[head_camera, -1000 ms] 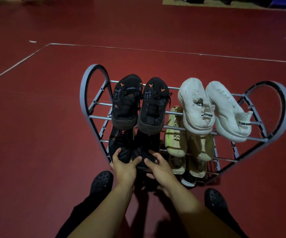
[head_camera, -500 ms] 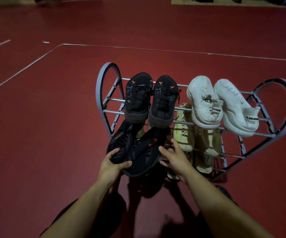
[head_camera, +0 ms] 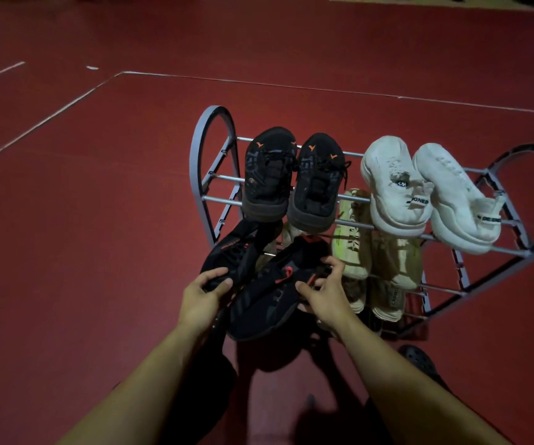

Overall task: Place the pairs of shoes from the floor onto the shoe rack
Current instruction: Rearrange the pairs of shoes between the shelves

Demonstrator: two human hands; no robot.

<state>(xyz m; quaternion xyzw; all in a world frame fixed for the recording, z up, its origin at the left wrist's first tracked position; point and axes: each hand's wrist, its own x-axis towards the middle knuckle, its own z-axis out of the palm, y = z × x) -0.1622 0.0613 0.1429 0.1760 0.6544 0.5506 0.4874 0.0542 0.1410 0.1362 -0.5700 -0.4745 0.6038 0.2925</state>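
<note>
Three pairs sit on the shoe rack [head_camera: 209, 175]: black top-left, white top-right, yellow-green below. Fourth pair in hand before the rack's left side: left hand [head_camera: 199, 298] grips one black shoe [head_camera: 227, 255], right hand [head_camera: 326, 297] pinches the other [head_camera: 268, 300]. Placement pending.

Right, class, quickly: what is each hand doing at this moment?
Left hand: grips the left black shoe.
Right hand: grips the right black shoe.

Bare forearms, dark trousers [head_camera: 207, 390], black perforated clog [head_camera: 418, 359]
</note>
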